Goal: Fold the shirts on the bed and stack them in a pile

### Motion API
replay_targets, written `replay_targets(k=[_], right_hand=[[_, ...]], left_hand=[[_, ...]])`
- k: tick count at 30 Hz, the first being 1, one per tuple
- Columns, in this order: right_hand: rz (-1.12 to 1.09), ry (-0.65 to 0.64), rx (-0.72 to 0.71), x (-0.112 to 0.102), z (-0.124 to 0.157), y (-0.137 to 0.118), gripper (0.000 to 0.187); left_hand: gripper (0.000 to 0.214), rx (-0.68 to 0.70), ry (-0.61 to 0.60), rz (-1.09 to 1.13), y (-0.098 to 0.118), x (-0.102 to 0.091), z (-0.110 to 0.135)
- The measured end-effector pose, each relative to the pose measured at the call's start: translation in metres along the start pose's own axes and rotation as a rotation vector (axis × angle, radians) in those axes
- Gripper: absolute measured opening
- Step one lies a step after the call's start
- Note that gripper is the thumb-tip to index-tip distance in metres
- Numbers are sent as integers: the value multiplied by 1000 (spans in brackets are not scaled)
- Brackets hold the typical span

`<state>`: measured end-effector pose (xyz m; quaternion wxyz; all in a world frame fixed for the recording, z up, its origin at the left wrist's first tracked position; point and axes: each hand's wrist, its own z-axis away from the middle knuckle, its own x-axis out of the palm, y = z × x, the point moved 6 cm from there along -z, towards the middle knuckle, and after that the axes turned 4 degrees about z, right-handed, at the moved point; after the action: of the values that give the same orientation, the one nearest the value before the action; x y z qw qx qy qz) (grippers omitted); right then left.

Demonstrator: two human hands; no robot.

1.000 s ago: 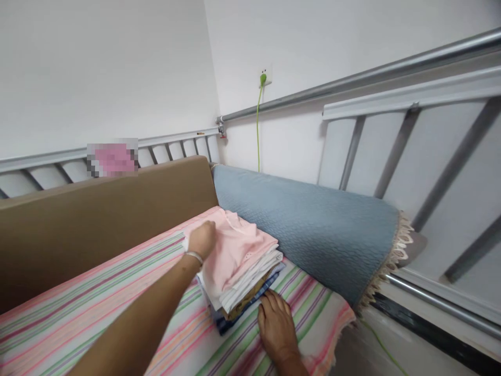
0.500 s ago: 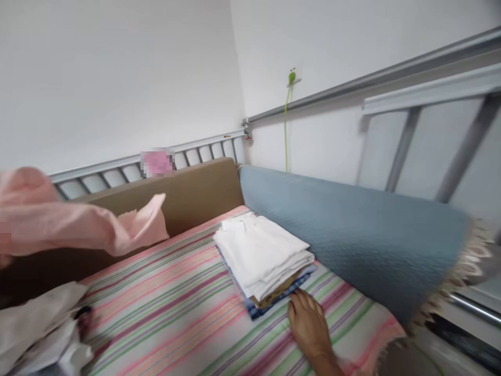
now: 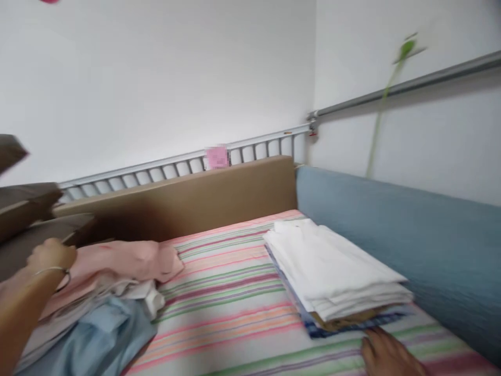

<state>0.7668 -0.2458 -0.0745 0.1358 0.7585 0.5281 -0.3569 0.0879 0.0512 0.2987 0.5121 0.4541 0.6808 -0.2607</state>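
Observation:
My left hand, with a bracelet at the wrist, is at the left, closed on a pink garment. That garment lies spread over a loose heap of clothes. A crumpled light-blue garment is at the front of this heap, with pale grey-white cloth between the two. On the right, a folded stack with white cloth on top and brown and blue checked cloth below rests on the striped sheet. My right hand lies at the stack's near edge, fingers stretched out, partly cut off by the frame.
A brown padded panel runs along the back of the bed before a metal railing. A blue padded panel borders the right side. Brown cushion-like pieces are at the left. A green cord hangs on the wall.
The pink garment, held up in the air before, now lies on the clothes heap with my left hand on it. The view has turned left. My right hand stays by the folded stack.

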Motion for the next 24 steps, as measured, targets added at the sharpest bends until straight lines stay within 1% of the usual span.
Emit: replay_targets(k=[1, 2, 3, 5, 7, 8, 10, 11, 12, 13, 15, 16, 18, 20, 21, 22, 24], right_hand=[[50, -11, -27, -5, -1, -6, 24], [89, -24, -24, -9, -3, -11, 25], [119, -33, -13, -12, -4, -14, 25], [147, -37, 18, -14, -5, -16, 25], [145, -29, 18, -14, -4, -17, 24], [140, -20, 13, -14, -3, -16, 23], [129, -2, 6, -12, -1, -15, 22], [126, 7, 3, -12, 0, -14, 22], [125, 17, -3, -11, 0, -13, 22], [126, 27, -13, -11, 0, -13, 21], [131, 51, -37, -12, -1, -14, 21], [134, 61, -43, -13, -2, -14, 21], [128, 61, -43, -14, -3, -16, 20], [111, 35, -16, -15, -5, -16, 20], [101, 18, 3, -15, -5, -16, 20], [91, 5, 24, -16, -5, -17, 20], [81, -13, 61, -18, -5, -17, 21]], left_hand=[[32, 130, -33, 13, 47, 20, 12], [29, 316, -91, 40, 101, 41, 31], [26, 487, -147, 78, 155, 59, 56], [24, 771, -252, 146, 259, 90, 123], [25, 998, -318, 196, 350, 112, 198], [25, 1094, -348, 212, 389, 121, 234], [28, 1244, -386, 233, 456, 133, 298], [33, 1295, -396, 239, 483, 137, 323], [37, 1336, -403, 240, 507, 139, 342], [41, 1369, -412, 234, 527, 142, 355], [44, 1407, -437, 198, 555, 147, 367], [43, 1415, -452, 166, 564, 151, 366], [41, 1412, -469, 91, 573, 159, 356], [38, 1402, -466, 23, 572, 164, 342], [36, 1400, -458, 0, 567, 164, 335], [33, 1398, -449, -18, 560, 162, 330], [27, 1402, -434, -41, 537, 154, 321]])
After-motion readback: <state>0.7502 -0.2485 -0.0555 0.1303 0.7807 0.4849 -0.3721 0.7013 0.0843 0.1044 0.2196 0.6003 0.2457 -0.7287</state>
